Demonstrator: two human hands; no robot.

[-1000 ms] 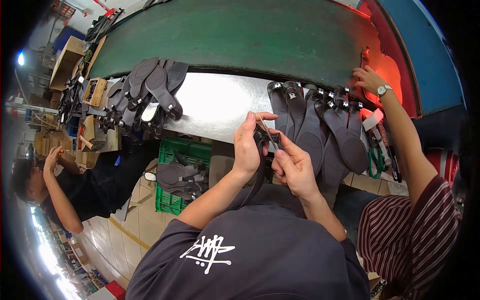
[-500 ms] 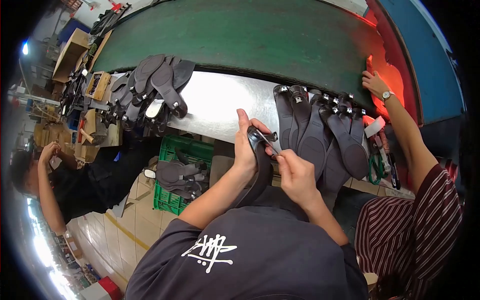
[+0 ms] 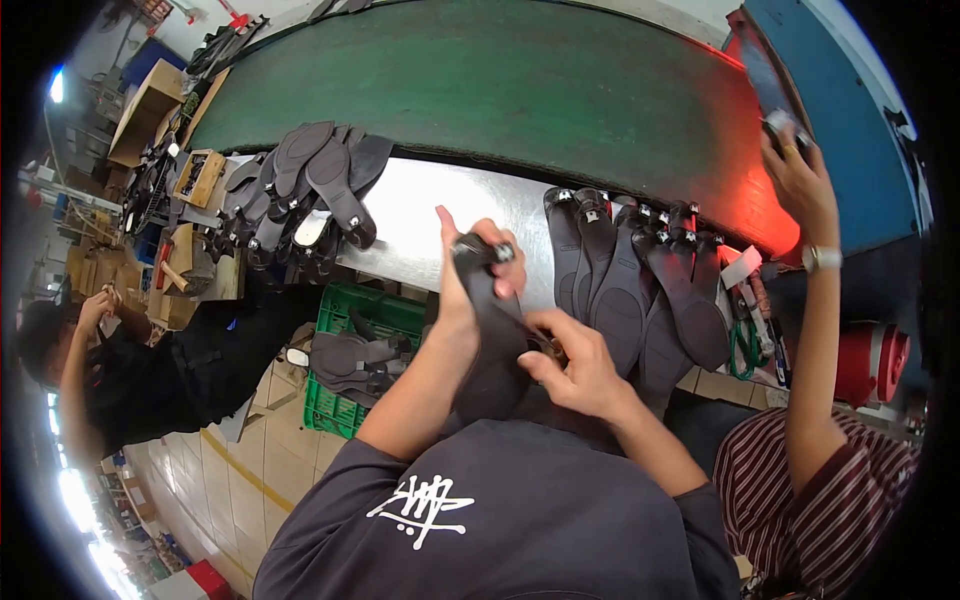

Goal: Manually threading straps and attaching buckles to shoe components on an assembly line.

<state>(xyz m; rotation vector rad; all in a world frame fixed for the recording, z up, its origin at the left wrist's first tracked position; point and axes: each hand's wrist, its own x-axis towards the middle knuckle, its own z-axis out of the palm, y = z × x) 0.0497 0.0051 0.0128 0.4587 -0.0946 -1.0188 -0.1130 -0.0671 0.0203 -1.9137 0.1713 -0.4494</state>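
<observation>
A dark grey shoe sole (image 3: 490, 345) with a shiny black heel end and a small silver piece is held in front of my chest. My left hand (image 3: 462, 300) is closed round its far end, thumb pointing up. At the sole's right edge, my right hand (image 3: 585, 368) has its fingers curled in a pinch. Something small and dark shows between those fingers, but I cannot make out what it is. Nearest to my right hand lies a row of similar soles (image 3: 620, 290), heel ends pointing away.
A shiny metal ledge (image 3: 420, 190) runs before a green conveyor belt (image 3: 480, 80). More soles (image 3: 330, 175) are piled left; a green crate (image 3: 322, 400) holds others below. Green-handled scissors (image 3: 738, 350) lie right. A co-worker's hand (image 3: 805, 190) lifts a blurred dark thing; another person (image 3: 190, 370) stands left.
My left hand has turned the sole so its broad face shows. My right hand has moved down along its edge; the thin metal tool seen in it is no longer clear. The right co-worker's hand has risen.
</observation>
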